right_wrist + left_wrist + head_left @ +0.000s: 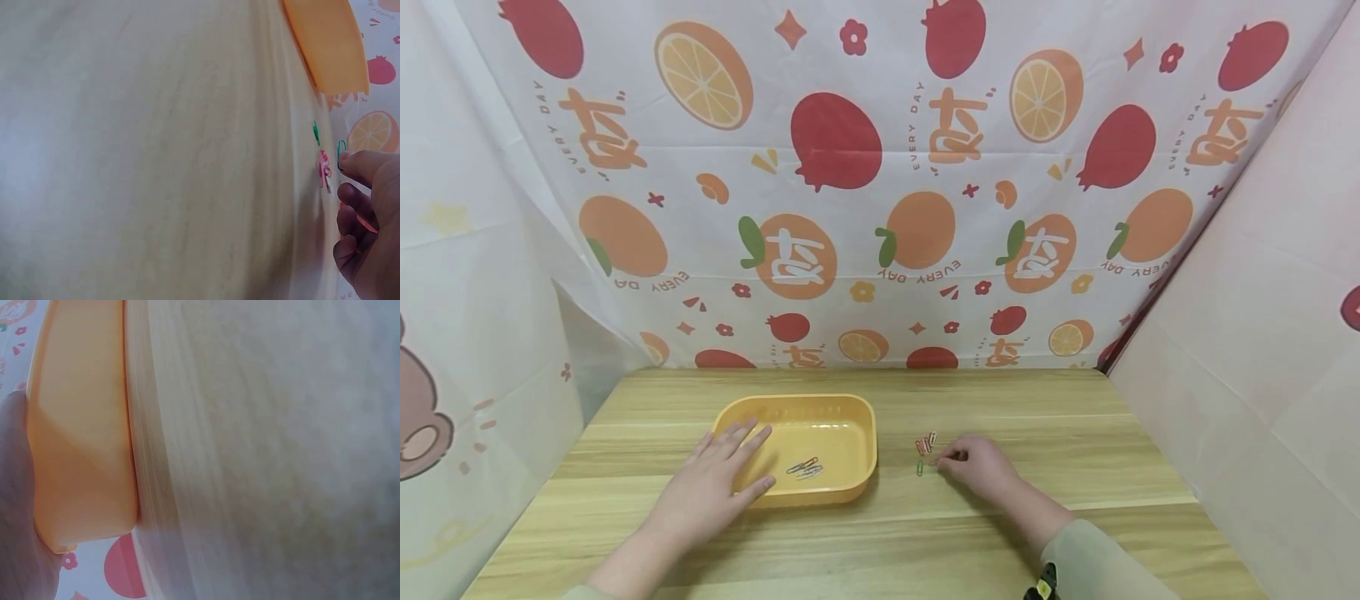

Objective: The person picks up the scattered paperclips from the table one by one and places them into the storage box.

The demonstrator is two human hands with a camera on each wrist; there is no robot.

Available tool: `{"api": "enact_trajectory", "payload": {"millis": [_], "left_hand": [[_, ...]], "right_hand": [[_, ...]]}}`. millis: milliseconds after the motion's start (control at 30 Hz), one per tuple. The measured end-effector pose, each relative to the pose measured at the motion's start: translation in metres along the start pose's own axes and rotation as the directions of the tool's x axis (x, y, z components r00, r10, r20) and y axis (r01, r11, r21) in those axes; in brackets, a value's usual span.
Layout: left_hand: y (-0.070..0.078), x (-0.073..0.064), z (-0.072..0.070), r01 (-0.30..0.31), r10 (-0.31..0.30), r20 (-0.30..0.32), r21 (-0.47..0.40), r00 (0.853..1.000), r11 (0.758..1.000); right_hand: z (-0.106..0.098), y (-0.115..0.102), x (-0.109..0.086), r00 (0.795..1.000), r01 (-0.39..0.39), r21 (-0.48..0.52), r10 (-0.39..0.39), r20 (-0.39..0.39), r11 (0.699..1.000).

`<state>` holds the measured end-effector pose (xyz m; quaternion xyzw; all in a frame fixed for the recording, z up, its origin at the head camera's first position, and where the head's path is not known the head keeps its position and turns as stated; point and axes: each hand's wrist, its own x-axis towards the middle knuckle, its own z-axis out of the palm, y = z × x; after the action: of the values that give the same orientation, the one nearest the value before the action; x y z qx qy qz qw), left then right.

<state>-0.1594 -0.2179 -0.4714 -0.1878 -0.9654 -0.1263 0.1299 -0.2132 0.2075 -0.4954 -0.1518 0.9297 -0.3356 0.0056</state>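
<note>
A yellow plastic tray (868, 442) stands on the table at left of centre, with several paper clips (806, 468) on its floor. My left hand (715, 479) lies over the tray's near left side, fingers spread and fairly straight; the left wrist view shows it against the tray wall (84, 425). To the right of the tray, my right hand (981, 468) is low over the table. Its thumb and forefinger pinch a green paper clip (341, 147). Close by lie a few red and pink paper clips (923, 446) and another green paper clip (920, 468).
The wooden table (1000, 542) runs back to a hanging white cloth (865, 325) printed with fruit. Pale cloth panels (1240, 333) close off the left and right sides.
</note>
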Motion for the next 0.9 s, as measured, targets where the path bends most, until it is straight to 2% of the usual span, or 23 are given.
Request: {"api": "enact_trajectory", "payload": {"millis": [300,500,667,900], "left_hand": [[-0.002,0.001,0.000,0.002,-0.002,0.007,0.003,1.000,1.000],[-0.002,0.002,-0.002,-0.001,0.001,0.001,0.003,1.000,1.000],[-0.002,0.002,-0.001,-0.004,0.004,-0.004,0.001,1.000,1.000],[-0.002,0.001,0.001,-0.004,0.004,-0.007,0.002,1.000,1.000]], "right_hand": [[-0.008,-0.009,0.006,1.000,-0.026,0.036,0.026,-0.016,0.999],[-0.012,-0.017,0.019,0.998,-0.032,0.043,0.034,-0.046,0.999],[-0.015,-0.033,0.030,0.999,0.003,0.041,-0.001,-0.037,0.999],[-0.007,-0.068,0.045,0.999,0.050,0.115,-0.049,-0.008,0.992]]}}
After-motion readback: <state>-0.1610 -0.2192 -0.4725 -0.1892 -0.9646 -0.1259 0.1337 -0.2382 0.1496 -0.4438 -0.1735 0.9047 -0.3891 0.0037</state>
